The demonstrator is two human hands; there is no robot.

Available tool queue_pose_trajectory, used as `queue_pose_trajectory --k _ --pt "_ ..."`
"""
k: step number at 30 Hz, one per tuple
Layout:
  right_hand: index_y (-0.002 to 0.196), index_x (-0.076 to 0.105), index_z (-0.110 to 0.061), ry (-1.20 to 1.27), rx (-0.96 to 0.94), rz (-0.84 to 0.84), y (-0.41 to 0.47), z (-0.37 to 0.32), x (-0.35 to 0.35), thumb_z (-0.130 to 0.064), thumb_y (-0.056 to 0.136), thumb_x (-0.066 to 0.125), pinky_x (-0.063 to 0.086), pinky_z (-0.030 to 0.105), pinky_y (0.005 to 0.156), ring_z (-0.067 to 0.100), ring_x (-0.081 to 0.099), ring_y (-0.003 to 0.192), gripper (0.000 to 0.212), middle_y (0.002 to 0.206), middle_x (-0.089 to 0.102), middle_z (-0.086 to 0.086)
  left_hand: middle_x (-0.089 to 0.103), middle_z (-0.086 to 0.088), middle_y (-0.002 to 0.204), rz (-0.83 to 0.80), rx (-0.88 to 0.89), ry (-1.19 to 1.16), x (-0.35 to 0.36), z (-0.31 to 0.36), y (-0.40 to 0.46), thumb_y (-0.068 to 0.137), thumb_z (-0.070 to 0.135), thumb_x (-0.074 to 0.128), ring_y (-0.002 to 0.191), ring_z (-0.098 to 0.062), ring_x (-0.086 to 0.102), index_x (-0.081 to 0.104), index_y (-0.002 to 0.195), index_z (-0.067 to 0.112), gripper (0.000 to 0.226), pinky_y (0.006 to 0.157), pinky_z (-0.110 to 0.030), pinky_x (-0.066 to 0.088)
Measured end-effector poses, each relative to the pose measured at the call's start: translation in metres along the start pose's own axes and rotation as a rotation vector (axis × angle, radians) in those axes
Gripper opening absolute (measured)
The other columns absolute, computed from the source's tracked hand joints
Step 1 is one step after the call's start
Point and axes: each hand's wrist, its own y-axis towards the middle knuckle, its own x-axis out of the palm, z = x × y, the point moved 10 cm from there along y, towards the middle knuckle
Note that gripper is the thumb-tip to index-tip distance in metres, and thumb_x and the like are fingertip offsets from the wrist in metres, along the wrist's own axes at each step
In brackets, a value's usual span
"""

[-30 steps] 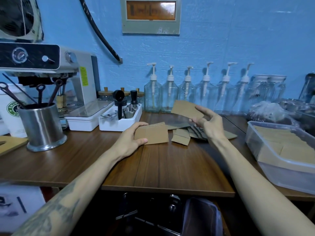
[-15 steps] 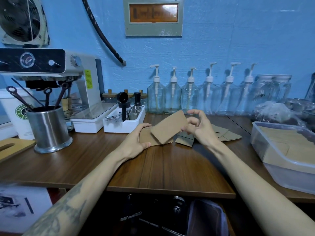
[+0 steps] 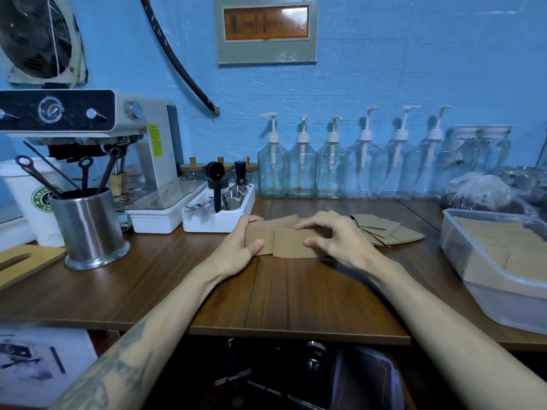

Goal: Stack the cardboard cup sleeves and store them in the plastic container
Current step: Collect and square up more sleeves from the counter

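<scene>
Head view: small stack of cardboard sleeves [image 3: 284, 241] lies flat on the bench [image 3: 296, 291], long axis left-right, centre of the bench just in front of the white tray [image 3: 219, 221]. Top sleeve sits offset toward the right. Left hand [image 3: 239, 247] grips the stack's left end, fingers curled over the far edge, thumb on the near side. Right hand [image 3: 334, 241] arches above the right end, fingers bent, tips touching the top sleeve. Sleeves: plain brown, flattened. Loose sleeves [image 3: 381, 229] fanned to the right. Plastic container [image 3: 485, 279] far right, holding more sleeves.
</scene>
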Motion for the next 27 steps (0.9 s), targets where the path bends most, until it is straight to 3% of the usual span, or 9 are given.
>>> queue_pose_trajectory --k 2,4,6,10,14,16,18,22,27 --pt "0.111 0.071 -0.034 0.018 0.002 -0.001 0.001 -0.002 0.004 -0.013 0.083 0.076 0.037 0.027 0.095 0.008 0.050 0.100 0.034 0.100 0.058 -0.013 0.056 0.005 0.120 0.000 -0.023 -0.035 0.000 0.001 -0.001 0.103 0.025 0.047 0.111 -0.013 0.054 0.043 0.131 0.031 0.029 0.093 -0.028 0.044" --pt "0.113 0.070 -0.032 0.052 0.034 -0.002 0.001 -0.005 0.010 -0.007 0.083 0.074 0.032 0.008 0.093 0.007 0.047 0.107 0.039 0.112 0.052 -0.006 0.055 0.005 0.125 0.000 -0.037 -0.031 0.001 0.003 -0.002 0.105 0.037 0.038 0.114 -0.010 0.052 0.043 0.133 0.031 0.029 0.093 -0.027 0.042" --pt "0.119 0.066 -0.028 0.054 0.045 -0.007 0.003 -0.010 0.018 -0.004 0.083 0.073 0.026 -0.002 0.095 -0.001 0.040 0.115 0.045 0.131 0.043 -0.004 0.055 0.006 0.124 0.000 -0.039 -0.016 0.003 0.008 -0.005 0.104 0.046 0.032 0.111 -0.007 0.051 0.042 0.132 0.030 0.034 0.088 -0.023 0.041" --pt "0.141 0.046 -0.026 0.052 0.024 -0.063 0.005 -0.020 0.035 -0.003 0.084 0.071 0.020 0.019 0.112 0.010 0.023 0.145 0.066 0.159 0.019 0.002 0.056 0.009 0.122 -0.040 -0.029 -0.016 0.008 0.009 -0.006 0.091 0.063 0.045 0.111 -0.010 0.056 0.040 0.128 0.036 0.046 0.095 -0.031 0.046" --pt "0.156 0.020 -0.030 0.032 0.058 -0.110 0.006 -0.013 0.041 -0.015 0.090 0.069 0.010 0.026 0.119 0.013 0.001 0.152 0.084 0.166 -0.002 -0.004 0.061 0.007 0.115 -0.064 0.078 -0.014 0.009 0.012 -0.004 0.094 0.030 0.064 0.108 -0.011 0.060 0.046 0.121 0.034 0.033 0.099 -0.037 0.049" --pt "0.157 0.017 -0.029 0.017 0.083 -0.113 0.006 -0.006 0.041 -0.026 0.093 0.066 0.009 0.032 0.122 0.012 0.002 0.152 0.081 0.166 0.002 -0.004 0.062 0.002 0.114 -0.065 0.119 -0.009 0.008 0.016 -0.005 0.096 0.019 0.062 0.108 -0.013 0.059 0.048 0.120 0.032 0.031 0.100 -0.038 0.048" --pt "0.156 0.024 -0.022 0.006 0.073 -0.131 0.007 -0.005 0.043 -0.029 0.097 0.061 0.016 0.032 0.122 0.013 0.018 0.148 0.070 0.161 0.020 0.000 0.061 0.002 0.117 -0.063 0.133 0.007 0.008 0.019 -0.005 0.096 0.017 0.061 0.110 -0.014 0.058 0.048 0.123 0.032 0.033 0.101 -0.036 0.047" --pt "0.155 0.024 -0.012 -0.004 0.075 -0.184 0.007 -0.006 0.054 -0.022 0.101 0.052 0.021 0.013 0.104 0.015 0.035 0.137 0.061 0.145 0.035 0.004 0.055 0.002 0.127 -0.087 0.064 0.018 0.013 0.014 -0.006 0.095 0.033 0.059 0.113 -0.016 0.058 0.036 0.129 0.043 0.042 0.101 -0.037 0.048" --pt "0.150 0.036 -0.013 -0.013 0.048 -0.151 0.010 -0.003 0.051 -0.018 0.101 0.052 0.025 0.012 0.091 0.017 0.044 0.122 0.051 0.123 0.044 0.001 0.060 0.001 0.115 -0.044 0.055 0.016 0.006 0.011 -0.004 0.090 0.032 0.062 0.109 -0.018 0.059 0.046 0.116 0.043 0.032 0.099 -0.046 0.048"
